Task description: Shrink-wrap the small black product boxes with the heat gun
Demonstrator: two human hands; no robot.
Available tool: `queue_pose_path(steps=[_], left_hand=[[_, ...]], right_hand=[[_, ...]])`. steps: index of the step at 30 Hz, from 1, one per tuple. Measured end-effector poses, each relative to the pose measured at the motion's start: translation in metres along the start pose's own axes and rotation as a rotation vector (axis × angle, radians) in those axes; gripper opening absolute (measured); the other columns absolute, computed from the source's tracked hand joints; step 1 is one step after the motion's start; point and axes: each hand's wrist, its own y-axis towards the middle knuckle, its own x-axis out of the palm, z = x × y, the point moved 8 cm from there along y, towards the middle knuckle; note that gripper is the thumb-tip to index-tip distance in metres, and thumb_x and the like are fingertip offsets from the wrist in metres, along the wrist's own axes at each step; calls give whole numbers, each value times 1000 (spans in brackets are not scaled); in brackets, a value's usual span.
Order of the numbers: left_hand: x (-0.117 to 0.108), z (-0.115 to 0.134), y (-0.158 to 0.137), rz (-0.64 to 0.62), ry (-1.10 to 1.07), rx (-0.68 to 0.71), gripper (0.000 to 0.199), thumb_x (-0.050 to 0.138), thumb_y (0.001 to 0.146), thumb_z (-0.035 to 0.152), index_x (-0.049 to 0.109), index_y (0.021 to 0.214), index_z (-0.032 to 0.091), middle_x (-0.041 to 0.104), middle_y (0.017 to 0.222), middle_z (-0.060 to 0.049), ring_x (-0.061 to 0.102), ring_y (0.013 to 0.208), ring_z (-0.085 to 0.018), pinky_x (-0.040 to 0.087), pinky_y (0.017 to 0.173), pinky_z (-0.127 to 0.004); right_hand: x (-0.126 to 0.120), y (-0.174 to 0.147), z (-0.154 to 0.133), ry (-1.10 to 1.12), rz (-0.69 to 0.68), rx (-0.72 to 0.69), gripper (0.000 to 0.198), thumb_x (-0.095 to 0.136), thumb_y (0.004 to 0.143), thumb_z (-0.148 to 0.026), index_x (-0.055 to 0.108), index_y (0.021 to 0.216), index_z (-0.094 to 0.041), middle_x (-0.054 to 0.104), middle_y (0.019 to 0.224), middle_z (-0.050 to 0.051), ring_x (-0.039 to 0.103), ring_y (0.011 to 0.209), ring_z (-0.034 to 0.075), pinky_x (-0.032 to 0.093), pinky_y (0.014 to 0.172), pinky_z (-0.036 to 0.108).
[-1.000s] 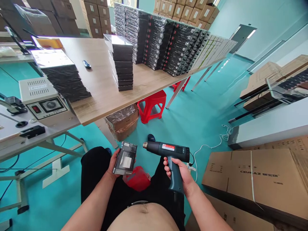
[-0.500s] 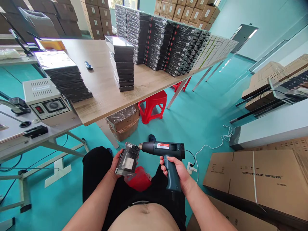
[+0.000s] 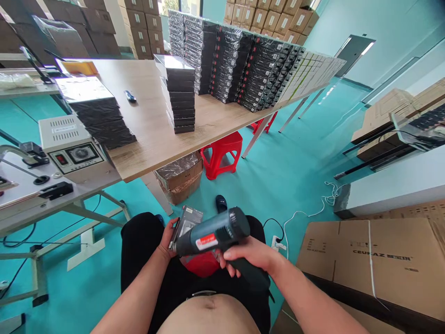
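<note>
My right hand (image 3: 239, 255) grips the handle of a dark heat gun (image 3: 212, 232) with a red-and-white label. Its nozzle points left and down, close to the lower part of a flat product box (image 3: 189, 218). That box is dark with a lighter panel on its face, and the gun covers much of it. My left hand (image 3: 168, 239) holds the box by its left edge, fingers closed round it. Whether the nozzle touches the box I cannot tell. Both hands are above my lap, over a red stool seat (image 3: 201, 264).
A wooden table (image 3: 146, 157) ahead bears stacks of black boxes (image 3: 181, 97) and wrapped packs (image 3: 229, 65). A control unit (image 3: 74, 148) stands at left. Red stool (image 3: 222, 155) and carton (image 3: 181, 178) are under the table. Large cartons (image 3: 354, 264) lie right, near a power strip (image 3: 278, 243).
The heat gun has swung left and down, its nozzle shifting from the box's upper right to its lower part. The box stays in my left hand and looks slightly more tilted.
</note>
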Motion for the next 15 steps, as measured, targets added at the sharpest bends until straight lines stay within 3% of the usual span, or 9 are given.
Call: queue_pose_path(steps=[2,6,8,12,13,15], left_hand=[[3,-6,0,-48,-4,-70,35,56,79,38,66,101,13,72,75,-12,71,79,-33,56,67,-44],[13,-12,-3,-162,-26,-153,42,55,79,45,65,105,13,73,80,-13,70,83,-35,55,69,-46],[11,-9,-1,-151,-31,-121,41,55,80,43,65,106,13,73,80,-13,70,83,-34,55,70,-46],[-4,6,9,-66,-52,18,34,54,81,37,66,101,13,73,77,-12,71,80,-33,56,71,-45],[-6,8,10,-69,-62,40,34,54,81,37,66,101,13,73,78,-12,71,80,-32,56,72,-45],[-6,9,10,-93,-79,53,33,56,80,38,66,99,13,74,81,-13,71,81,-32,56,73,-45]], right_hand=[[2,0,-8,-66,7,-1,25,67,72,-28,68,89,-10,69,76,6,61,56,14,46,51,26],[-20,10,-28,31,296,-119,28,65,74,-31,66,97,-15,68,75,2,61,57,13,47,52,25],[-14,11,-29,-8,255,-112,26,65,73,-30,67,94,-14,68,73,2,61,57,13,47,52,26],[15,0,-7,-220,-56,30,15,68,70,-26,70,75,-12,64,58,1,57,51,12,46,51,25],[13,-2,-3,-216,-49,34,15,68,70,-25,70,75,-11,64,58,1,57,51,12,46,52,25],[-8,0,-1,-95,118,-20,19,67,72,-27,70,83,-12,66,66,3,60,55,12,47,52,24]])
